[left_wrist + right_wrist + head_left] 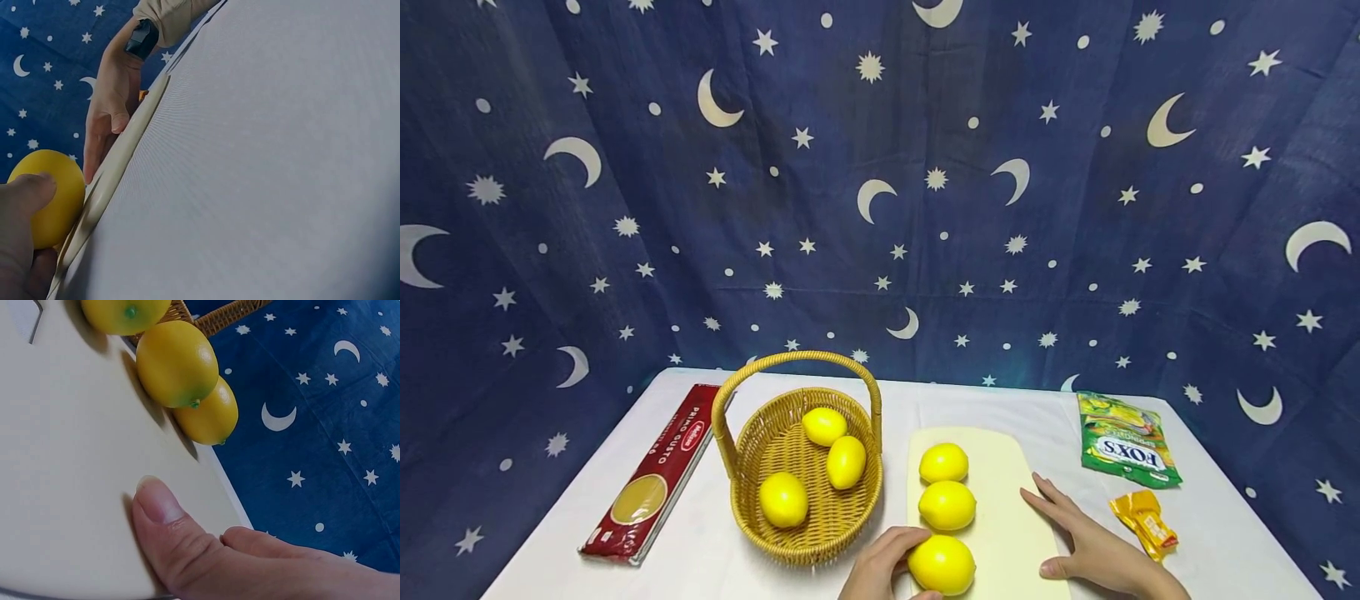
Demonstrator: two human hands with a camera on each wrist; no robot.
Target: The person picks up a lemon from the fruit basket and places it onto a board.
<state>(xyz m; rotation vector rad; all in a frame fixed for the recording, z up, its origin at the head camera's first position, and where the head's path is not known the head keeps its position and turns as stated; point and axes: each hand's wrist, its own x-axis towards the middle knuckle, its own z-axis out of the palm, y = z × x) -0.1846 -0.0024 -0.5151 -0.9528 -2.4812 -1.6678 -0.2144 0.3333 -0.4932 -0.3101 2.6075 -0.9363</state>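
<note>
Three lemons lie in a column along the left side of a cream cutting board (1011, 533). My left hand (883, 567) holds the nearest lemon (942, 565), thumb and fingers around its left side; the left wrist view shows the thumb pressed on this lemon (56, 200). Just beyond it are the middle lemon (947, 506) and the far lemon (943, 462). At the board's right edge rests my right hand (1086, 542), fingers extended and thumb spread. In the right wrist view its thumb (165, 512) lies over the board, apart from the lemons.
Left of the board stands a wicker basket (747, 508) with a tall handle and three lemons inside. A red spaghetti pack (658, 475) lies at the far left. To the right are a green Fox's candy bag (1123, 437) and an orange wrapper (1146, 521). A starry curtain (940, 233) hangs behind.
</note>
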